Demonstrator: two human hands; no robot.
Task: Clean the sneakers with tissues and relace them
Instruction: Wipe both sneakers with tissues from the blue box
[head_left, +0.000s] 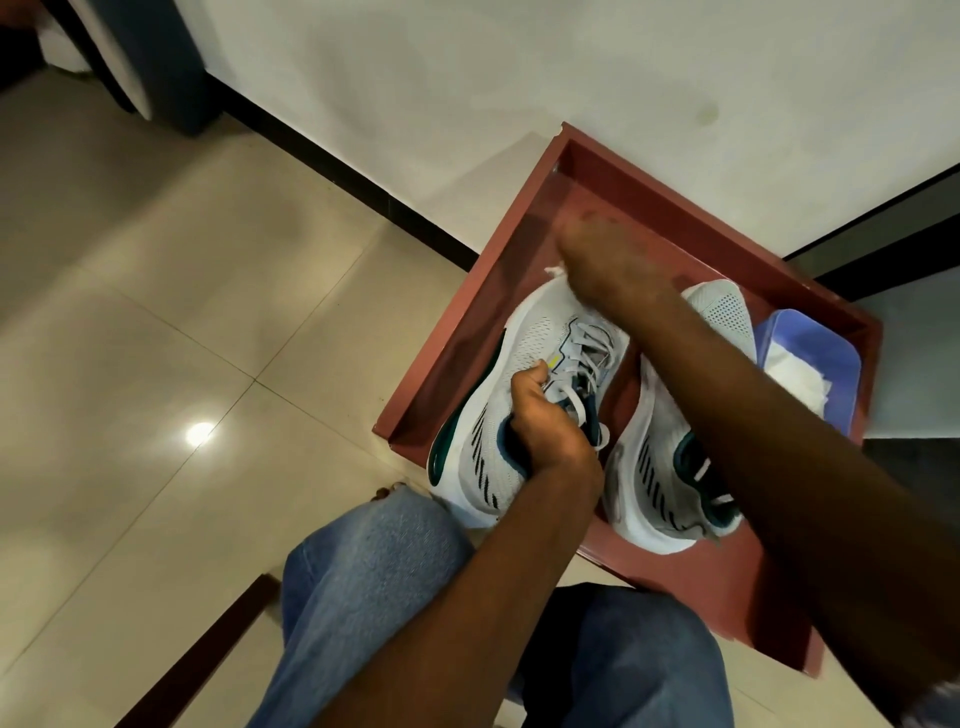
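Observation:
Two grey mesh sneakers with white soles and teal trim sit side by side on a reddish-brown tray (467, 317). My left hand (545, 415) grips the collar and laces of the left sneaker (498, 410) and holds it steady. My right hand (597, 254), motion-blurred, is at that sneaker's toe and holds a white tissue (555, 271), of which only a scrap shows at the hand's edge. My right forearm crosses over the right sneaker (654, 467) and hides its middle. The left sneaker's grey laces (587, 358) are loosely threaded.
A blue plastic tub (826, 338) with white tissues (795, 374) sits at the tray's far right corner. White walls with black skirting stand behind the tray. Beige tiled floor lies to the left. My knees in blue jeans (374, 571) are at the bottom.

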